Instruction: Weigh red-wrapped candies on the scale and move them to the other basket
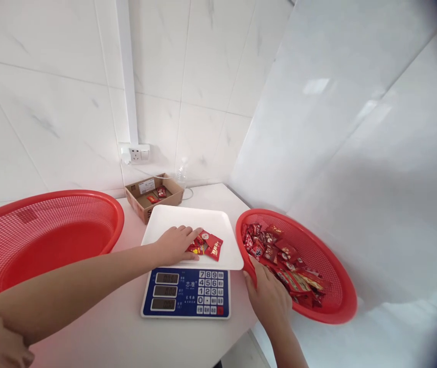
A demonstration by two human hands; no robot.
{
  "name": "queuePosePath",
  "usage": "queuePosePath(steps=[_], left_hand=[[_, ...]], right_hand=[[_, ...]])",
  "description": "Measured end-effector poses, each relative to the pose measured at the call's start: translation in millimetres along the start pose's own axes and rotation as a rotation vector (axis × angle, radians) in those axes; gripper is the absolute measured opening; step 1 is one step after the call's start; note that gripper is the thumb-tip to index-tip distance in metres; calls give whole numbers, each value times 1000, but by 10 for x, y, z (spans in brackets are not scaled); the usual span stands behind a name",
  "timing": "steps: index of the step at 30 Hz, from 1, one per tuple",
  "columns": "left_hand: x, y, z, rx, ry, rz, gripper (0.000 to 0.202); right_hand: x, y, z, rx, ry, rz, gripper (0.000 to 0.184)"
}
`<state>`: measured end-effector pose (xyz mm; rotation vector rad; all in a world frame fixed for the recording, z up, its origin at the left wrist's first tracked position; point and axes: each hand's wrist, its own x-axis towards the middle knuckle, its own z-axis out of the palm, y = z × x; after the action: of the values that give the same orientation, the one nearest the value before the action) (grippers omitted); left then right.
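Observation:
My left hand (177, 244) reaches over the white tray (187, 217) of a digital scale (186, 293). Its fingers rest on a small heap of red snack packets (207, 245) lying on the tray; the fingers look curled over the packets. My right hand (267, 294) is at the near left rim of a red mesh basket (333, 296), fingers dipping in among several red snack packets (283, 255). The right fingertips are hidden behind the hand.
A large red mesh basket (42, 235) sits at the left. An open cardboard box (153, 197) with a few red packets stands by the wall, beside a clear plastic bottle (181, 176) and a wall socket (139, 153). White tiled walls close the corner.

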<state>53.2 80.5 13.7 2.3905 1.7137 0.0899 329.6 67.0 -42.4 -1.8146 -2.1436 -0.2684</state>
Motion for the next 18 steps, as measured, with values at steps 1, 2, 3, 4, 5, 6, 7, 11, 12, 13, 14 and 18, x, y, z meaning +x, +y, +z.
queuePosePath(steps=[1,2,3,4,5,6,7,11,12,13,14,18], left_hand=[[-4,-13,0,12,12,-8,74],[-8,-30,-3,20,21,-17,74],[-13,-50,-9,21,28,-28,74],[-19,-73,-17,17,34,-40,74],[-28,-99,-28,8,41,-52,73],[-39,-126,-40,-4,51,-64,73],[-52,-155,-55,-18,64,-76,71],[-116,-262,-138,-70,142,-126,55],[-136,-284,-166,-79,160,-142,49],[-158,-303,-198,-87,176,-160,45],[-186,-320,-232,-95,191,-179,42],[-396,-401,-398,-111,249,-255,40]], right_hand=[[-1,-4,0,2,6,1,41],[-2,-6,0,3,11,1,42],[-4,-8,1,4,16,0,42],[-5,-8,4,4,21,-1,42],[-6,-8,7,3,26,-3,42],[-8,-6,12,2,31,-5,42],[-8,-4,17,0,36,-7,42],[-9,4,27,2,37,-9,42],[-9,5,27,2,36,-7,42],[-9,6,27,2,37,-6,43],[-9,8,29,0,38,-6,43],[-13,23,50,-1,75,-33,43]])
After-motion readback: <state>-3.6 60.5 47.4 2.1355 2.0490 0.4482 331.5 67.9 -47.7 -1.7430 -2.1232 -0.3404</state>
